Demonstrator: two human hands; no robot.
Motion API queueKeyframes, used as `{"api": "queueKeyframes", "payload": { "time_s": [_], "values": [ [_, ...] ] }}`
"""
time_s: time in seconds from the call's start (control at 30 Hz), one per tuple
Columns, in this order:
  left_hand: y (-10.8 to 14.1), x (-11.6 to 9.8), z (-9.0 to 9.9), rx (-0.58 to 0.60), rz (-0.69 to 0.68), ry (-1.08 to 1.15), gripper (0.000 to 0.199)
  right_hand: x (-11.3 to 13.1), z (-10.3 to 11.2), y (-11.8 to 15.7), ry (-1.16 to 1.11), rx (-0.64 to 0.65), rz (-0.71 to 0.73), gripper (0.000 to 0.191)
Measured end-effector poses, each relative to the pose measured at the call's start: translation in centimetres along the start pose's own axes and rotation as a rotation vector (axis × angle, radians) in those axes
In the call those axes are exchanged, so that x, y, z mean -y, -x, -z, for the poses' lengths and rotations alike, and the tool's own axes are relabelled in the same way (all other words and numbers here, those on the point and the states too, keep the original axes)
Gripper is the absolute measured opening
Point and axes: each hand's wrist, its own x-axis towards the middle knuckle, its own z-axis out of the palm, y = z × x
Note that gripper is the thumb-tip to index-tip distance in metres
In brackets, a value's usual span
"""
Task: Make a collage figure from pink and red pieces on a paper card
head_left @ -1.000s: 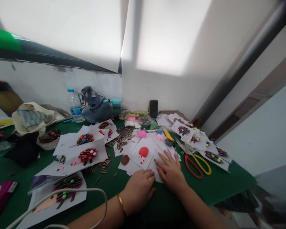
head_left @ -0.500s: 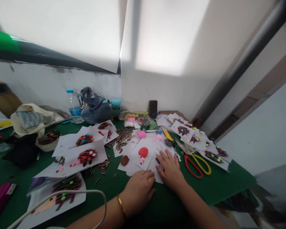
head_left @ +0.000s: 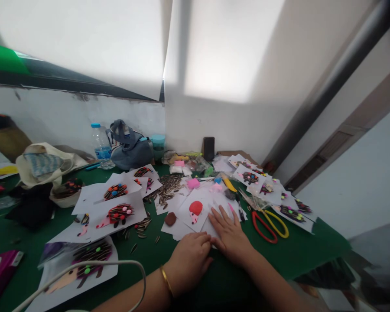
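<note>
My right hand (head_left: 230, 234) lies with fingers spread over white paper (head_left: 211, 232), near a small pink strip (head_left: 231, 208) and a black pen (head_left: 240, 208). Close beside it, my left hand (head_left: 191, 256) is curled at the near edge of the sheets; whatever its fingers may hold is hidden. Just beyond both hands is a white card (head_left: 184, 213) bearing a red clay body (head_left: 196, 208) and a pink clay snout with small dark dots (head_left: 193, 218). A brown clay disc (head_left: 170, 219) rests left of this card.
Scissors (head_left: 269, 223) with red and yellow handles lie at right. Sunflower seeds (head_left: 169, 187) are heaped behind the papers. Finished hedgehog cards (head_left: 134, 225) spread at left, more cards (head_left: 290, 214) at right. A white cable (head_left: 130, 261) crosses the left foreground.
My right hand has shifted slightly left, its thumb now against my left hand's fingers. The pink strip and more of the black pen show beside it. My left hand stays nearly still.
</note>
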Motion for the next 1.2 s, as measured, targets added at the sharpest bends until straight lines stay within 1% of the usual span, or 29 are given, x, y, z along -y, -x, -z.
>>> {"api": "queueKeyframes", "payload": {
  "time_s": [0.07,0.17,0.2,0.23,0.33,0.4,0.47,0.53,0.67,0.7,0.73,0.8,0.83,0.93,0.97,1.07,1.2],
  "values": [
    [-0.05,-0.12,0.19,0.005,-0.004,0.009,0.031,0.07,0.09,0.04,0.007,-0.028,-0.051,0.071],
    [-0.12,-0.24,0.43,0.013,-0.006,0.006,0.029,0.09,0.3,0.05,-0.015,0.005,0.035,0.067],
    [-0.13,-0.25,0.47,0.014,-0.004,0.002,0.03,0.05,0.35,0.04,-0.022,0.013,0.04,0.065],
    [-0.15,-0.25,0.5,0.016,-0.003,-0.002,0.031,-0.02,0.36,0.02,-0.023,0.01,0.004,0.062],
    [-0.17,-0.23,0.52,0.018,-0.007,-0.012,0.033,-0.31,0.09,-0.06,-0.009,-0.034,-0.203,0.06],
    [-0.18,-0.24,0.52,0.022,-0.011,-0.015,0.033,-0.48,-0.24,-0.1,0.0,-0.047,-0.26,0.062],
    [-0.18,-0.25,0.51,0.024,-0.008,-0.014,0.033,-0.53,-0.5,-0.1,0.006,-0.046,-0.259,0.065],
    [-0.17,-0.26,0.48,0.025,-0.005,-0.015,0.034,-0.47,-0.55,-0.07,0.0,-0.026,-0.217,0.066],
    [-0.13,-0.22,0.38,0.028,-0.003,-0.019,0.031,-0.21,-0.21,0.0,-0.03,0.053,0.021,0.068],
    [-0.11,-0.2,0.36,0.027,-0.003,-0.016,0.031,-0.16,-0.14,0.01,-0.029,0.056,0.034,0.068],
    [-0.1,-0.19,0.36,0.025,-0.004,-0.011,0.032,-0.13,-0.09,0.02,-0.024,0.046,0.003,0.069],
    [-0.08,-0.2,0.39,0.023,-0.011,-0.002,0.034,-0.1,-0.03,0.0,-0.011,0.013,-0.103,0.069],
    [-0.08,-0.21,0.42,0.025,-0.013,-0.001,0.034,-0.1,-0.01,-0.01,-0.012,0.009,-0.123,0.068],
    [-0.11,-0.23,0.51,0.034,-0.01,-0.01,0.033,-0.14,0.08,-0.08,-0.039,0.038,-0.039,0.064],
    [-0.13,-0.23,0.52,0.033,-0.009,-0.012,0.033,-0.17,0.1,-0.09,-0.046,0.037,-0.037,0.063],
    [-0.16,-0.24,0.56,0.022,-0.014,-0.004,0.033,-0.3,0.03,-0.02,-0.059,-0.01,-0.15,0.061],
    [-0.16,-0.25,0.56,0.003,-0.016,0.005,0.03,-0.6,-0.18,0.14,-0.106,-0.092,-0.22,0.06]
  ]
}}
